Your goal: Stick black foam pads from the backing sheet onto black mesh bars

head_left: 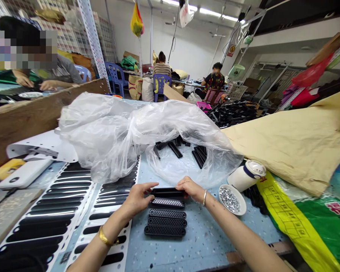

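A row of black plastic strips with a lattice pattern lies on the blue speckled table in front of me. At the row's far end is a smooth-edged black plastic strip. My right hand has its fingers closed on that strip's right end. My left hand is at the left end, thumb and index finger stretched apart around it; the thumb reaches the strip's edge. Directly beyond my hands, a clear plastic bag lies open with more black strips inside.
Sheets with black oval stickers cover the left side. A white bowl of small metal parts stands right, beside a white cup. A wooden board edges the table at left. Another person works beyond it.
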Demonstrator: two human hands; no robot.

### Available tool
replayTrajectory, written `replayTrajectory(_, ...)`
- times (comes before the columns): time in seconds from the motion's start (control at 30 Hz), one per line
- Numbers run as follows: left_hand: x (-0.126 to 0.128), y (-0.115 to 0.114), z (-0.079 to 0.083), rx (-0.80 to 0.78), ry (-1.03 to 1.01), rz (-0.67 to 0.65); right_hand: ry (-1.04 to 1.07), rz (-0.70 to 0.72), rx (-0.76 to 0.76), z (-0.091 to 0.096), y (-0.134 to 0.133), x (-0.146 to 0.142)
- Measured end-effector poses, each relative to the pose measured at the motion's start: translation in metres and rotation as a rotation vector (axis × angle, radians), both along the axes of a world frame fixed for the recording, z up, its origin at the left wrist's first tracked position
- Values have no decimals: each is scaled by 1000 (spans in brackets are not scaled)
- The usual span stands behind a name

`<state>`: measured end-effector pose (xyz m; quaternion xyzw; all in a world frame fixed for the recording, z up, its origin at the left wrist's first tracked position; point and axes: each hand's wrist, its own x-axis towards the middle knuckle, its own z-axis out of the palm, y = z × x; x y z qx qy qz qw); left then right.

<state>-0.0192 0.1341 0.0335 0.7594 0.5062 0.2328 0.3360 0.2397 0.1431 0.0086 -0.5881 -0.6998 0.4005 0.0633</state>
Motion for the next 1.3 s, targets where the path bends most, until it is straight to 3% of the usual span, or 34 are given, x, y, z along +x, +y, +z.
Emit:
replayTrajectory(0.23, 13, 16, 4, 3, 63, -130, -172, -78, 201, 5, -5, -9)
replayTrajectory(0.37, 16, 15, 4, -7, 28, -160, -155, -120, 317, 8, -19, 0)
replayTrajectory(0.5, 14, -3, 0, 6, -71, -56, -71, -173, 427, 5, -44, 7)
replayTrajectory(0.73, 18, -72, -25, -30, -275, 232, 147, -341, 544, -8, -94, -16)
replayTrajectory(0.83, 21, -92, -32, -74, -400, 328, 244, -450, 568, -9, -105, -21)
replayTrajectory(1.03, 21, -99, -35, -48, -435, 359, 440, -681, 532, -6, -109, -24)
replayTrajectory(1.3, 36, -91, -33, 12, -365, 416, 481, -801, 539, -7, -115, -46)
